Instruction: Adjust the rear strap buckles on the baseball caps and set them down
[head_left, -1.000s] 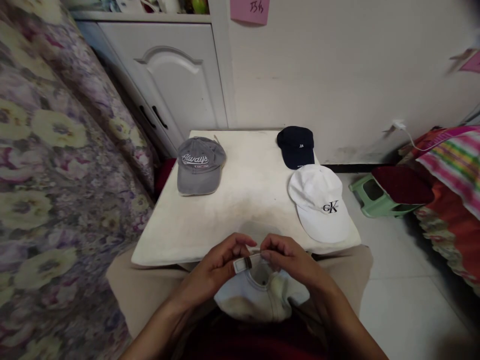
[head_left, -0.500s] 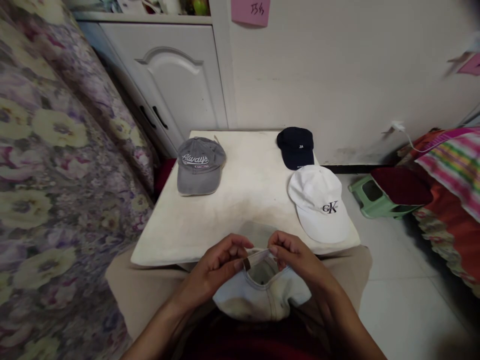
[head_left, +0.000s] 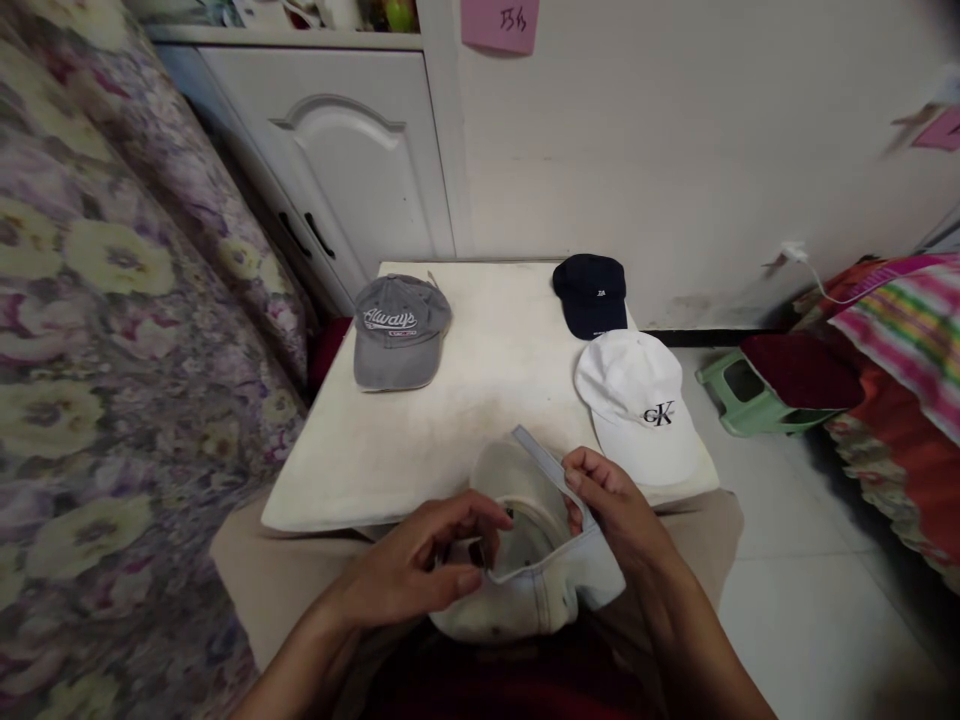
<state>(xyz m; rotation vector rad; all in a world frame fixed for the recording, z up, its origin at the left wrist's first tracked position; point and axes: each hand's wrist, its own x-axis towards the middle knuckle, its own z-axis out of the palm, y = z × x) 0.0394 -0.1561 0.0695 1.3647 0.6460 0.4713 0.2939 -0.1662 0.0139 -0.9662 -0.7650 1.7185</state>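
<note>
A pale, worn cap [head_left: 536, 590] lies upside down at the near edge of the white table [head_left: 420, 440], over my lap. My left hand [head_left: 420, 565] pinches its back rim near the small buckle. My right hand [head_left: 611, 500] holds the loose light-blue back strap [head_left: 541, 458], which sticks up and away toward the table. On the table sit a grey cap [head_left: 397, 330] with white lettering at the left, a navy cap [head_left: 592, 292] at the far right and a white cap [head_left: 637, 400] with a black logo in front of it.
A flowered fabric [head_left: 112, 330] fills the left side. A white cupboard door [head_left: 345, 170] and a wall stand behind the table. A green stool [head_left: 750, 395] and striped bedding [head_left: 900, 330] are on the right, above the tiled floor.
The two ends of the back strap were held together between both hands; now the strap is undone and my right hand has drawn its free end up and away. The cap has opened out.
</note>
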